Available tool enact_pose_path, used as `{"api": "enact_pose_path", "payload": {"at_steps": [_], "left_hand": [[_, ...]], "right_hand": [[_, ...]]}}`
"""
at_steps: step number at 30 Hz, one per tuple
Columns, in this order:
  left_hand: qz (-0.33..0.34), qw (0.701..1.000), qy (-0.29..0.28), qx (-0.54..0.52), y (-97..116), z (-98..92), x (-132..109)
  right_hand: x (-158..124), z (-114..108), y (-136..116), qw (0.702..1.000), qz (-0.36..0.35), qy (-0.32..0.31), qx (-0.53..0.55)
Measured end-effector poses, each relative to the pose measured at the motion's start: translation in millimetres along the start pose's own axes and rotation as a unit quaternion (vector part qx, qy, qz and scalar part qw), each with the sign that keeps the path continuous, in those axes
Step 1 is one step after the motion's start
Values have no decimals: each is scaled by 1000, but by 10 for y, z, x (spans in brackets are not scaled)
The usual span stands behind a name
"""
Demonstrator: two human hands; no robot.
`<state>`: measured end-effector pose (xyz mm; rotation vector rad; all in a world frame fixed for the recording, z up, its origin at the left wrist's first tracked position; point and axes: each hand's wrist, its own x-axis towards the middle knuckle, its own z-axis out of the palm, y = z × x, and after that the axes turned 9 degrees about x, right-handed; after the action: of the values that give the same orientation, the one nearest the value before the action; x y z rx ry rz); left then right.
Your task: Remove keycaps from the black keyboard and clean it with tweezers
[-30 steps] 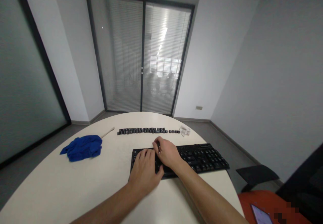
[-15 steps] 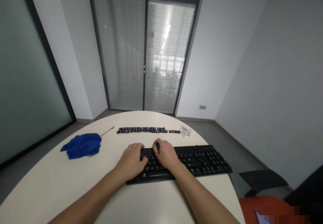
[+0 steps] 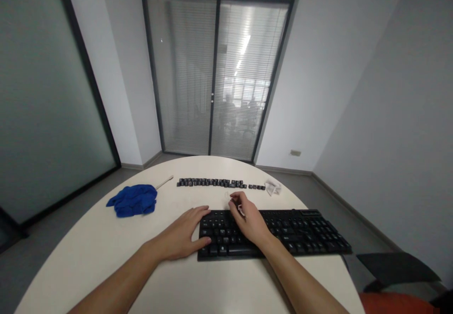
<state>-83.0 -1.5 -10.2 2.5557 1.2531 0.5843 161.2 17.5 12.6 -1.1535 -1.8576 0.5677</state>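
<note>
A black keyboard (image 3: 283, 234) lies on the table in front of me. My left hand (image 3: 184, 234) is at its left end, thumb and fingers stretched apart; the fingertips rest at the far left corner and the thumb tip touches the near left keys. Over the left half of the keys, my right hand (image 3: 249, 217) is closed in a pinch. From its fingertips pokes a small tool with thin pale wire loops (image 3: 227, 194), like a keycap puller; most of it is hidden in the fingers. Loose black keycaps (image 3: 210, 182) stand in rows beyond the keyboard.
A crumpled blue cloth (image 3: 134, 201) lies on the left of the round white table (image 3: 88, 257), with a thin pale stick (image 3: 165, 181) beside it. A crumpled clear plastic piece (image 3: 272, 187) sits right of the keycaps. A chair (image 3: 396, 267) stands at the right.
My view has shifted, so the table things sit farther right. My right hand has lifted, with the wire loops now showing at its fingertips. My left fingers have spread and loosened at the keyboard's end.
</note>
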Motion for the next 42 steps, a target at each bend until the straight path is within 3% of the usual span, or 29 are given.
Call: {"api": "enact_pose_path", "payload": {"at_steps": [3,7,13,16,26,33,42], "left_hand": [[7,1000,-3,-8,-68,-31,-7],[22,1000,4,-17,-97,-21,19],[-2,999,1,-34,-88,-23,47],[-10,999,-4,-50,-101,-33,50],[16,999,-7,-52,-76,-68,73],[27,999,-4,-45,-98,-59,71],[35,998,-4,-44,-164,-9,78]], "right_hand": [[106,98,-126,993,21,-33,108],[299,214,-235,984,61,-93,140],[344,245,-39,939,108,-125,301],[299,256,44,931,98,-138,324],[214,344,-28,958,70,-96,260],[170,338,-85,981,39,-124,146],[151,300,-154,979,14,-177,101]]}}
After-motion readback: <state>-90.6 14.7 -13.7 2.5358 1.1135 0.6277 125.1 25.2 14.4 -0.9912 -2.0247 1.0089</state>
